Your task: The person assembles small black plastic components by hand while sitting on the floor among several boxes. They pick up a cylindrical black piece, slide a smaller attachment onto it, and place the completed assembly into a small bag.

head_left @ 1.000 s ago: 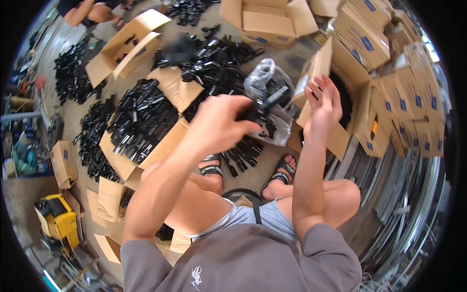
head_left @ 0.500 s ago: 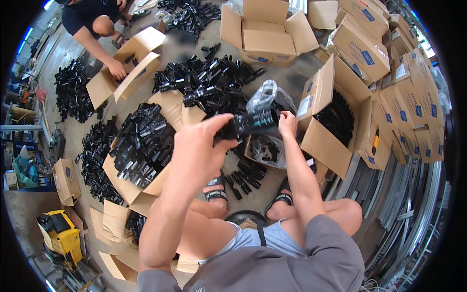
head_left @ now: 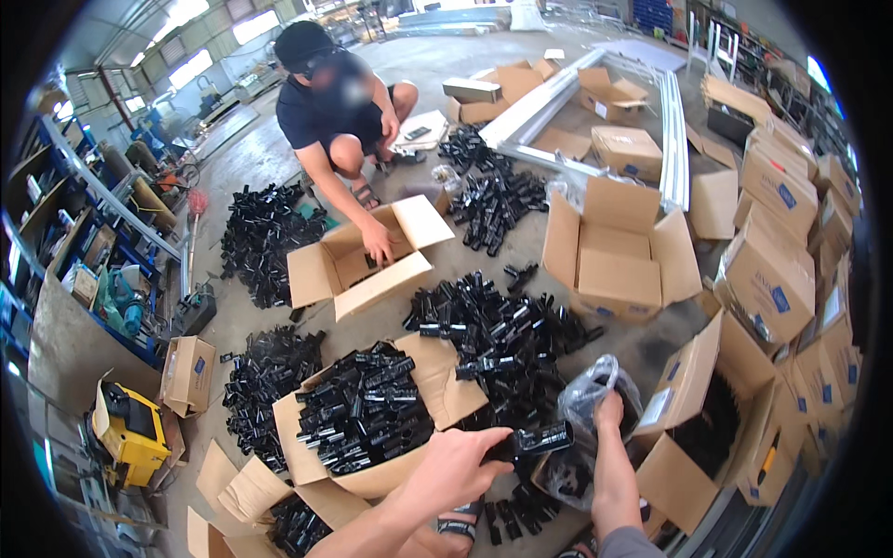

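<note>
My left hand (head_left: 462, 468) grips a shiny black tubular fitting (head_left: 543, 440) between thumb and fingers, held out to the right over the floor. My right hand (head_left: 609, 407) is down at a clear plastic bag (head_left: 579, 398), its fingers hidden in or behind the plastic. Loose black fittings (head_left: 507, 325) lie heaped just beyond my left hand. More of them fill an open carton (head_left: 296, 445) to the left of it. To the right of my right forearm stands another open carton (head_left: 693, 372) with dark pieces inside.
Across from me a person in dark clothes squats, one hand (head_left: 376, 242) inside an open carton (head_left: 346, 299). An open box (head_left: 621, 277) stands beyond the heap. Stacked cartons (head_left: 767, 270) line the right side. A yellow machine (head_left: 130, 435) stands at the left.
The view has tilted up, showing more of the workshop. My right hand has left the black fitting's end and gone to the plastic bag. My left hand still holds the fitting.
</note>
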`<state>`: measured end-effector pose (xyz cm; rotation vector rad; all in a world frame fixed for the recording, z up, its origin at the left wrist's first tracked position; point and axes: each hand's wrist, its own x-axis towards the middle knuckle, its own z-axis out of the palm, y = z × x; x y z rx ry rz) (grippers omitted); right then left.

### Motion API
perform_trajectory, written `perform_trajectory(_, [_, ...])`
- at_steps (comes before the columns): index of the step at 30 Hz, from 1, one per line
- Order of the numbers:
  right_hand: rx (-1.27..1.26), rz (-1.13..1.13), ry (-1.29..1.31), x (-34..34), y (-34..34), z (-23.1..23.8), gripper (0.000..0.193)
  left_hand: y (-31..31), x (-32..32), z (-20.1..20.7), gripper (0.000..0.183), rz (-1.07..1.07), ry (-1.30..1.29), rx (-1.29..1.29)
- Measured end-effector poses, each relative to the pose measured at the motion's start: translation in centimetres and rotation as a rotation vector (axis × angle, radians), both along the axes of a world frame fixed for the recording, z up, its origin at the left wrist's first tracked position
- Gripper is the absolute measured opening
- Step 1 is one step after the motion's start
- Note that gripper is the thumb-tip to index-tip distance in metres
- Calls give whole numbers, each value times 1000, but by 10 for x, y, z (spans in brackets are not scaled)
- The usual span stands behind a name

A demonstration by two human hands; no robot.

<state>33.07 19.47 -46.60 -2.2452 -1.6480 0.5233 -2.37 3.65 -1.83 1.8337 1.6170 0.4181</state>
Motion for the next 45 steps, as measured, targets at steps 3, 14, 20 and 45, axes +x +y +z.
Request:
perform_trajectory(3, [-34, 33, 29, -12, -2, 14, 29, -2, -2, -8, 43, -11, -19, 29])
perform_trajectory(14, [158, -273, 204, -20, -25, 54, 25, -7, -3, -32, 46, -39, 56, 116])
perform_trajectory(20, [254, -606, 1194, -41, -78, 105, 35, -18, -7, -23, 46, -34, 98, 154])
perform_trajectory(45, [679, 787, 176, -143, -188, 412, 13, -37, 15, -32, 9, -110, 240, 343])
